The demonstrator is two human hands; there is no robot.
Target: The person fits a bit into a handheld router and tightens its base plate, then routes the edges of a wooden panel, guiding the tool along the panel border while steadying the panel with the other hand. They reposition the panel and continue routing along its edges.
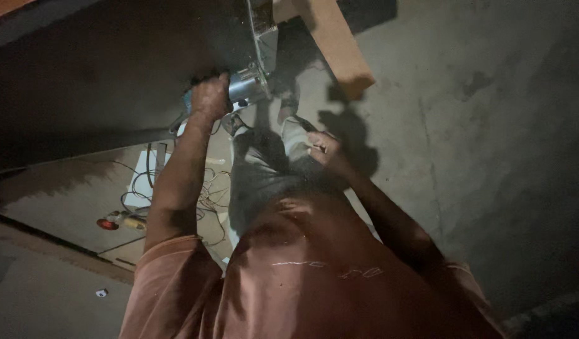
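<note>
- You are looking down your own body at a dim concrete floor (490, 125), with your rust-orange shirt filling the bottom of the view.
- Your left hand (209, 97) is wrapped around the rear of a silver, barrel-shaped metal power tool (247, 86); the fingers are closed tight on its body.
- The tool sits at the lower edge of a large dark flat panel (101, 75) that fills the upper left, with its metal base plate (264, 37) running up along that edge.
- A pale tan wooden board (340, 44) angles away just to the right of the plate, its end hanging over the floor.
- Your right hand (324, 147) rests low against your grey trouser leg, well apart from the tool; the fingers look loosely curled, and I cannot tell whether they hold anything.
- On the floor by your left arm lies a tangle of thin cables (201, 188), a sheet of white paper (142, 179) and a small red-and-yellow object (117, 221).
- Risk, as I judge it: one hand alone steadies the tool, so it could twist or kick if it binds in the panel.
- The loose cables sit near your feet and could snag or trip you.
- The light is poor, so the cutting edge is hard to see.
</note>
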